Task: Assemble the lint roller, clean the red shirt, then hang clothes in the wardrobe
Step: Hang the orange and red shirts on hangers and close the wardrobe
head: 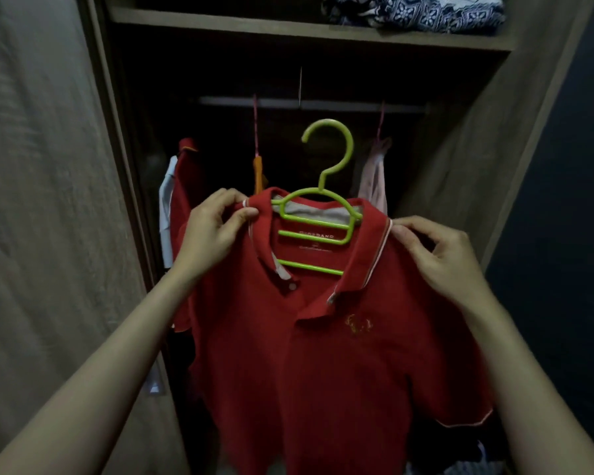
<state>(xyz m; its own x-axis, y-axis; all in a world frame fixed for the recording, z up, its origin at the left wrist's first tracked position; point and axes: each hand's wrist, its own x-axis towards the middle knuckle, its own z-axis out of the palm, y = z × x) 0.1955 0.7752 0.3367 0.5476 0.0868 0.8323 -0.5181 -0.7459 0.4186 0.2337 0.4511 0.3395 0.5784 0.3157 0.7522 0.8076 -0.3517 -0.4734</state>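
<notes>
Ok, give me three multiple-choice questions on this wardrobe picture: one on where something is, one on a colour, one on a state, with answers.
1. Where is the patterned blue and white cloth?
A. on the top shelf
B. on the rail
C. in the right hand

2. What colour is the hanger in the red shirt?
A. pink
B. green
C. white

3. Is that hanger on the rail?
A. hooked on
B. held below it
C. lying flat

Answers: 1 A, it sits above the rail. 2 B, its hook is lime green. 3 B, the left hand and right hand hold the shirt's shoulders.

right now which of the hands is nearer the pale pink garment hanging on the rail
Right. The right hand grips the red shirt collar just below and right of the pink garment; the left hand is across the green hanger, farther.
</notes>
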